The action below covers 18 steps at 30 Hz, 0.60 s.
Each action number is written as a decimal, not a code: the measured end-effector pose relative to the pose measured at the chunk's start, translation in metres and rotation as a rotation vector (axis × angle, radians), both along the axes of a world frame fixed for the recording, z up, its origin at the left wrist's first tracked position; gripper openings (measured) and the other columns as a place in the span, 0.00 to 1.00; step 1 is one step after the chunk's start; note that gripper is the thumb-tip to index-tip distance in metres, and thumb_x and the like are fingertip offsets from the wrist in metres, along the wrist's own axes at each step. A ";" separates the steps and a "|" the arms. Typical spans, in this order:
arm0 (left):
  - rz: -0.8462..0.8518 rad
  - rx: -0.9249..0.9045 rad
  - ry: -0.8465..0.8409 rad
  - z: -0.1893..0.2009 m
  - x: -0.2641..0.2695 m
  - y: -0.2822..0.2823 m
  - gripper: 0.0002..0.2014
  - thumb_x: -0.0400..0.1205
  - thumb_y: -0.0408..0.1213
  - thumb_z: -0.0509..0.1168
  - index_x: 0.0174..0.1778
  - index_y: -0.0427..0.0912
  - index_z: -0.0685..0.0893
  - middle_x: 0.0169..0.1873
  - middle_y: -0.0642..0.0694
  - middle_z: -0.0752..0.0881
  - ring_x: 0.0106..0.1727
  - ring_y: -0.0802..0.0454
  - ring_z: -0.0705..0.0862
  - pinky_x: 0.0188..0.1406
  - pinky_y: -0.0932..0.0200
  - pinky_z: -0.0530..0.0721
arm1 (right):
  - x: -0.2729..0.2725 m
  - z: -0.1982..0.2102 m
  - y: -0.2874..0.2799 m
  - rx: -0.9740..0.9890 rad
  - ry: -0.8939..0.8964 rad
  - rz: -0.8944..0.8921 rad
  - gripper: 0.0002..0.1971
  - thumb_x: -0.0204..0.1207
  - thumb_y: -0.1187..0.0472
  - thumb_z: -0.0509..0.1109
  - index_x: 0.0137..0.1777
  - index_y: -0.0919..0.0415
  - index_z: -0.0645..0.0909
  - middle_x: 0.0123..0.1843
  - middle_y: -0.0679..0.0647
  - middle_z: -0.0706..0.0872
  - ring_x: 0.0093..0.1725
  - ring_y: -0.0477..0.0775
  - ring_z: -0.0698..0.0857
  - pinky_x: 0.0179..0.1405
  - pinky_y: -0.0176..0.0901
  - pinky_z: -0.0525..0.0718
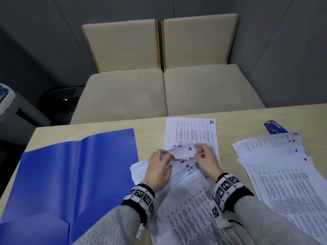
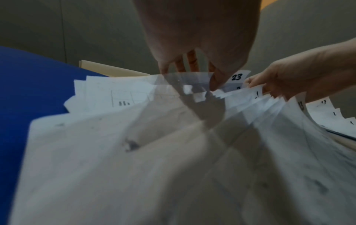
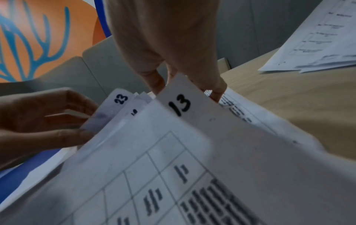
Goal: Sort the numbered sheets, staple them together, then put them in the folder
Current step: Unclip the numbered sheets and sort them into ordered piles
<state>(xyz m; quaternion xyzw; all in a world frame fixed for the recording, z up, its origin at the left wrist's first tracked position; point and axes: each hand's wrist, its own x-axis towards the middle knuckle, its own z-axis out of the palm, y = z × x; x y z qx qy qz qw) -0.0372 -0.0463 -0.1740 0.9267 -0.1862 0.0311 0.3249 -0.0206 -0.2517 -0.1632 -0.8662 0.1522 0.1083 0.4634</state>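
Observation:
A fanned pile of numbered sheets lies in front of me on the table. My left hand holds up the lifted top corners from the left, the sheet marked 12 uppermost. My right hand pinches corners from the right. In the right wrist view its fingers hold the corner of sheet 13, with sheet 23 against my left hand. The left wrist view shows my left fingers on the blurred corners, near sheet 23. An open blue folder lies left. A blue stapler sits far right.
Sheet 24 lies flat beyond my hands. A second fanned pile, with 1, 2 and 3 on its corners, lies on the right and partly covers the stapler. Two beige seats stand past the table's far edge.

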 end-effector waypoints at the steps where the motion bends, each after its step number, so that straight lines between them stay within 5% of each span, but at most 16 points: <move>1: -0.004 0.003 -0.014 -0.002 -0.001 0.001 0.13 0.73 0.30 0.64 0.53 0.46 0.79 0.57 0.46 0.75 0.58 0.49 0.76 0.59 0.53 0.76 | 0.001 -0.001 -0.001 0.003 -0.004 -0.002 0.15 0.79 0.66 0.63 0.60 0.46 0.75 0.56 0.56 0.76 0.45 0.53 0.82 0.52 0.61 0.85; 6: 0.020 0.010 -0.009 -0.003 -0.002 -0.001 0.10 0.73 0.30 0.65 0.48 0.46 0.78 0.60 0.46 0.77 0.65 0.51 0.74 0.61 0.56 0.68 | 0.000 0.003 -0.004 0.005 0.015 0.007 0.18 0.81 0.66 0.61 0.69 0.52 0.74 0.64 0.52 0.69 0.51 0.52 0.81 0.60 0.55 0.83; 9: 0.032 0.032 0.001 0.000 0.000 -0.003 0.10 0.73 0.33 0.65 0.48 0.47 0.77 0.55 0.49 0.77 0.56 0.51 0.76 0.56 0.56 0.69 | 0.000 0.006 -0.004 0.002 0.007 0.057 0.05 0.78 0.62 0.68 0.51 0.53 0.81 0.57 0.51 0.75 0.56 0.53 0.81 0.61 0.51 0.81; 11: 0.040 0.040 0.009 0.003 0.002 -0.004 0.10 0.72 0.34 0.65 0.48 0.47 0.77 0.52 0.50 0.76 0.52 0.52 0.75 0.54 0.56 0.71 | -0.004 0.007 -0.005 0.039 -0.005 0.059 0.06 0.73 0.62 0.73 0.39 0.52 0.80 0.50 0.53 0.81 0.52 0.55 0.81 0.54 0.46 0.78; 15: 0.027 0.026 0.010 0.005 0.003 -0.006 0.10 0.71 0.31 0.64 0.46 0.46 0.77 0.51 0.49 0.77 0.50 0.51 0.75 0.53 0.57 0.70 | -0.012 0.010 -0.007 0.098 -0.046 0.047 0.07 0.70 0.64 0.77 0.37 0.52 0.82 0.46 0.56 0.84 0.46 0.54 0.82 0.48 0.42 0.77; 18: 0.017 0.026 0.016 0.002 0.002 -0.006 0.10 0.72 0.30 0.65 0.47 0.44 0.78 0.61 0.46 0.77 0.60 0.49 0.75 0.60 0.59 0.67 | -0.015 0.012 -0.010 0.106 -0.132 -0.004 0.08 0.74 0.65 0.74 0.42 0.50 0.85 0.47 0.54 0.83 0.45 0.46 0.82 0.47 0.31 0.76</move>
